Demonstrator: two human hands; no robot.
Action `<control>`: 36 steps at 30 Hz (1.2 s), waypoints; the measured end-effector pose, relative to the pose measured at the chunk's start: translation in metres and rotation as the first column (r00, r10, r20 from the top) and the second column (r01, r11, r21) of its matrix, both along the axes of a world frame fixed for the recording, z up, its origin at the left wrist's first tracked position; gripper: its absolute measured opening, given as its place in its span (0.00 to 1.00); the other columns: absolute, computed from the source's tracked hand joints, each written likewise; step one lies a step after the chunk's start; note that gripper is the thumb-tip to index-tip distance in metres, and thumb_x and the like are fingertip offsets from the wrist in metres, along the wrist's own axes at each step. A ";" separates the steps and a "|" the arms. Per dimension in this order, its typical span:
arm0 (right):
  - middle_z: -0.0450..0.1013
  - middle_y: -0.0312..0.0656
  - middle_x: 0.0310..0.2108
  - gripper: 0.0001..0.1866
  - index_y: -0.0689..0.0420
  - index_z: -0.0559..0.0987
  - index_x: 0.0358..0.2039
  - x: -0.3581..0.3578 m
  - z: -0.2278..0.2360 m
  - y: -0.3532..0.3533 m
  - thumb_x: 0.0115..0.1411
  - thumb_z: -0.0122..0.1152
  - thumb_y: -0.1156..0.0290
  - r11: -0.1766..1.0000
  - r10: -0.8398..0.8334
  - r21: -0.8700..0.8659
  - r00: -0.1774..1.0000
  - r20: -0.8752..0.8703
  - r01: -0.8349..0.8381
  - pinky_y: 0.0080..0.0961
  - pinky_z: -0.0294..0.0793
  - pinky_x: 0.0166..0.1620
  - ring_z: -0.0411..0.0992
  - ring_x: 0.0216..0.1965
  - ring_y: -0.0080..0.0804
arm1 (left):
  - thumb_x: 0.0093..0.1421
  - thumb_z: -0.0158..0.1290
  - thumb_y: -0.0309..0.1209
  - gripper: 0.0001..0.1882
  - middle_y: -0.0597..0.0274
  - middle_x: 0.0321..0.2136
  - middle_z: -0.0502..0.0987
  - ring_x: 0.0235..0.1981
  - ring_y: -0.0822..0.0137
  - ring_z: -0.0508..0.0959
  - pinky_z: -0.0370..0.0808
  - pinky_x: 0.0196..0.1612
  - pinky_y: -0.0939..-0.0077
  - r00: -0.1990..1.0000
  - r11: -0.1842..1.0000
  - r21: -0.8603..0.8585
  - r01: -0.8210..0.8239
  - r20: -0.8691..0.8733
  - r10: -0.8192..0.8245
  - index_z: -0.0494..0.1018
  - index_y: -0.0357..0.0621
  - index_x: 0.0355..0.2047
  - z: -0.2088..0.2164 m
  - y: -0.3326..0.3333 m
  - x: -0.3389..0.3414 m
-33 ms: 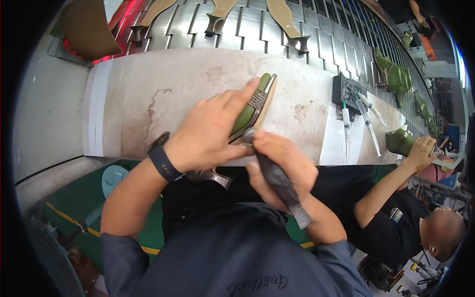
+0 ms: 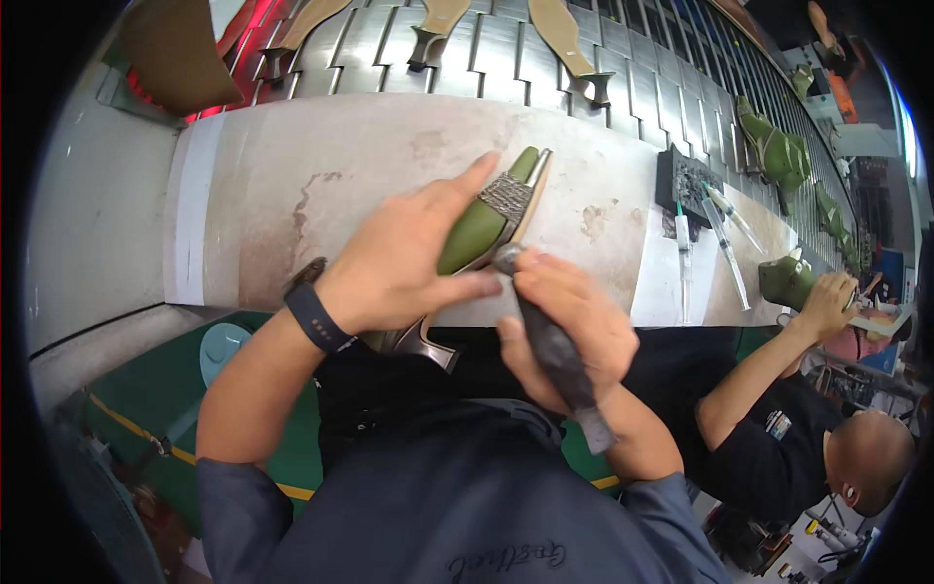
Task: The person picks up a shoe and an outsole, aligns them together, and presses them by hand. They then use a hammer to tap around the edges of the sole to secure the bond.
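A green high-heeled shoe (image 2: 470, 238) with a braided band across its front lies on its side over the worktable's near edge. Its tan sole faces right, and its dark heel (image 2: 428, 347) hangs below my left wrist. My left hand (image 2: 394, 248) is closed around the shoe's upper from the left, index finger lifted along the band. In my right hand (image 2: 584, 321) is a dark metal hand tool (image 2: 550, 341) with a round knob at one end and a flat wedge at the other. The knob is at the sole's edge; whether it touches is unclear.
Beyond the worktable (image 2: 370, 146) runs a slatted metal conveyor (image 2: 486, 49) carrying tan soles with heels and green shoes (image 2: 778, 151). Several syringes (image 2: 722, 243) lie against a black block (image 2: 681, 185) at the right. A co-worker's hand (image 2: 827, 304) holds another green shoe (image 2: 786, 280).
The shoe has rolled slightly, so more of its green upper and braided band shows. My right hand and the tool have shifted slightly right; my left hand has shifted slightly left.
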State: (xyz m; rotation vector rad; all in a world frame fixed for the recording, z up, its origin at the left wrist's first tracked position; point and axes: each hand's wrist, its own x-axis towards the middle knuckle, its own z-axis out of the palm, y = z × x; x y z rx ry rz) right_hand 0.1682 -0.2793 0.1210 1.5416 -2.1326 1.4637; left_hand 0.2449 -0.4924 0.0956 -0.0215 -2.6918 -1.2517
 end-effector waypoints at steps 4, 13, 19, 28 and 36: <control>0.82 0.53 0.41 0.18 0.67 0.83 0.41 0.001 0.004 -0.009 0.48 0.74 0.81 0.996 0.009 0.093 0.992 -0.128 0.003 0.38 0.86 0.46 0.83 0.42 0.51 | 0.64 0.61 0.35 0.28 0.44 0.46 0.80 0.47 0.42 0.79 0.75 0.52 0.55 0.998 0.997 0.046 -0.061 -0.027 0.062 0.72 0.35 0.62 -0.007 -0.008 0.014; 0.82 0.55 0.43 0.22 0.65 0.81 0.43 0.028 -0.017 -0.013 0.46 0.74 0.80 0.986 0.141 0.037 0.938 0.317 -0.161 0.36 0.85 0.48 0.84 0.44 0.51 | 0.65 0.61 0.36 0.24 0.49 0.45 0.82 0.46 0.46 0.80 0.72 0.52 0.56 0.992 0.992 0.071 -0.102 -0.070 0.107 0.76 0.37 0.58 -0.008 -0.006 0.016; 0.82 0.57 0.44 0.21 0.67 0.81 0.43 0.027 -0.026 -0.015 0.46 0.74 0.81 0.973 0.228 -0.041 0.926 0.302 -0.226 0.38 0.85 0.47 0.84 0.44 0.52 | 0.66 0.60 0.36 0.23 0.49 0.46 0.82 0.45 0.46 0.80 0.73 0.50 0.57 0.988 0.991 0.065 -0.115 -0.091 0.121 0.76 0.37 0.57 -0.010 -0.004 0.015; 0.84 0.49 0.37 0.15 0.62 0.84 0.48 -0.001 0.033 -0.003 0.60 0.73 0.75 0.939 -0.052 0.250 0.618 0.784 -0.238 0.29 0.83 0.44 0.84 0.40 0.32 | 0.68 0.59 0.43 0.31 0.40 0.50 0.80 0.52 0.42 0.79 0.74 0.58 0.57 0.999 0.998 0.061 -0.029 0.041 0.026 0.70 0.32 0.63 0.001 -0.008 0.006; 0.85 0.45 0.40 0.10 0.64 0.82 0.46 -0.030 0.023 0.006 0.66 0.67 0.76 0.991 -0.126 0.111 0.817 0.562 0.077 0.23 0.80 0.46 0.83 0.41 0.25 | 0.53 0.71 0.47 0.39 0.44 0.34 0.82 0.36 0.40 0.83 0.79 0.40 0.48 0.976 0.985 -0.088 -0.148 0.147 0.160 0.71 0.38 0.58 0.012 0.025 -0.024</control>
